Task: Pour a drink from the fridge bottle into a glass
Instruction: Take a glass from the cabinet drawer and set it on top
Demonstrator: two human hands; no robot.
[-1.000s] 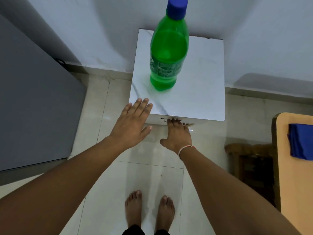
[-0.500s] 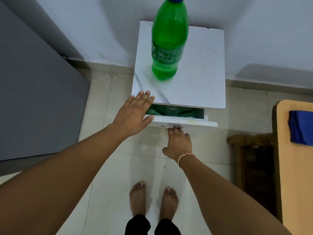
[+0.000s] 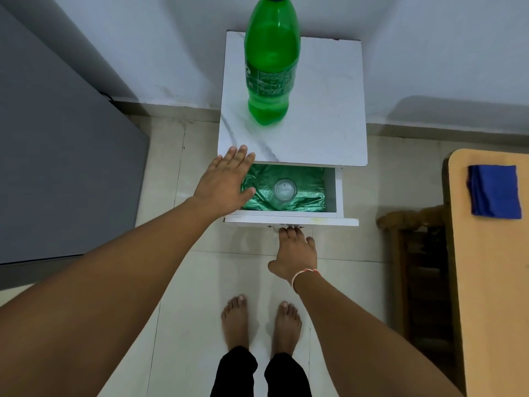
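Bottle (image 3: 270, 64): upright on the marble-top cabinet (image 3: 323, 116).
Glass (image 3: 284, 189): in open drawer (image 3: 339, 193).
Left hand (image 3: 224, 181): fingers spread, empty.
Right hand (image 3: 294, 252): fingertips hooked on drawer handle (image 3: 286, 226).

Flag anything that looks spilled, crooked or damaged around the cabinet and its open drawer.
Nothing stands out. The green bottle stands upright and capped on the cabinet top, with no spill around it. The glass sits upright in the drawer on a crumpled green liner; the crumpling is the only untidy thing.
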